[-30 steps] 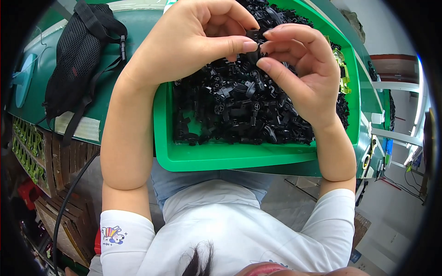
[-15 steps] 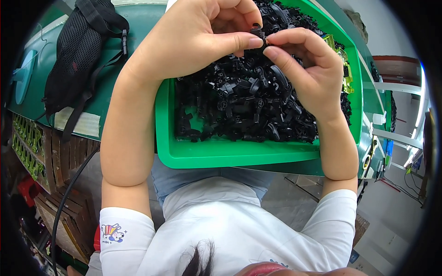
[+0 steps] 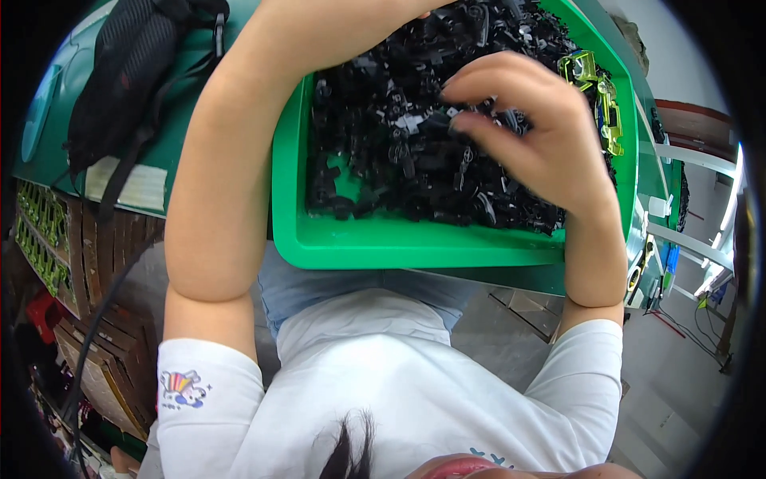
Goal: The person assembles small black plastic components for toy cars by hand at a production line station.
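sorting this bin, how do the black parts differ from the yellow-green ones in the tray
The black parts fill most of the green tray in a loose heap; the yellow-green parts are only a few, at its right edge. The black ones are opaque and dark; the yellow-green ones look glossy and see-through. The right hand reaches into the black ones, not the yellow-green. Both are small plastic pieces in the same tray.

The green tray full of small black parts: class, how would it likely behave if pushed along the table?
The green tray looks like rigid moulded plastic, so it would probably slide flat rather than flex. The black parts lie heaped loosely, so they would likely shift or rattle. Piled this full, it probably feels fairly heavy.
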The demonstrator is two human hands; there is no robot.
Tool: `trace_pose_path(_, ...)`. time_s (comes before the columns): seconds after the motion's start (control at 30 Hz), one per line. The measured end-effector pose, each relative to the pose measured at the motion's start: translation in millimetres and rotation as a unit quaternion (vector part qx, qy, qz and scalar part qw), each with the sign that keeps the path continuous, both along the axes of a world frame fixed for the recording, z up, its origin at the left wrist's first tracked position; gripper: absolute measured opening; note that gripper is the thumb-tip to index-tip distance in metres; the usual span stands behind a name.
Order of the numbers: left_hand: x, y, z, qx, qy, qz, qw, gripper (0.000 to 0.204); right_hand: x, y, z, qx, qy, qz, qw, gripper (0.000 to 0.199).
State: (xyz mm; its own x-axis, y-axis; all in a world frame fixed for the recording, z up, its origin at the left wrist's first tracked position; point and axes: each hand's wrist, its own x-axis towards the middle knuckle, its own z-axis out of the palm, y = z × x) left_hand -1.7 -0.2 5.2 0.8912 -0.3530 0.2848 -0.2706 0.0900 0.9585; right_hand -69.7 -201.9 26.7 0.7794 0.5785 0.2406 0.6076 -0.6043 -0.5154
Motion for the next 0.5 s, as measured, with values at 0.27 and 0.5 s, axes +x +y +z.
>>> trace_pose_path(0.27,0.6,0.9,1.3,0.049,-0.046,-0.013,0.998,0.019,-14.4,10.1,-1.5,-0.176,0.014,0.058,0.983,0.02)
trace_pose_path(0.5,-1.4,0.9,2.3,0.046,-0.048,-0.015,0.998,0.018,-7.0,3.5,-2.9,-0.198,0.008,0.065,0.978,0.015)
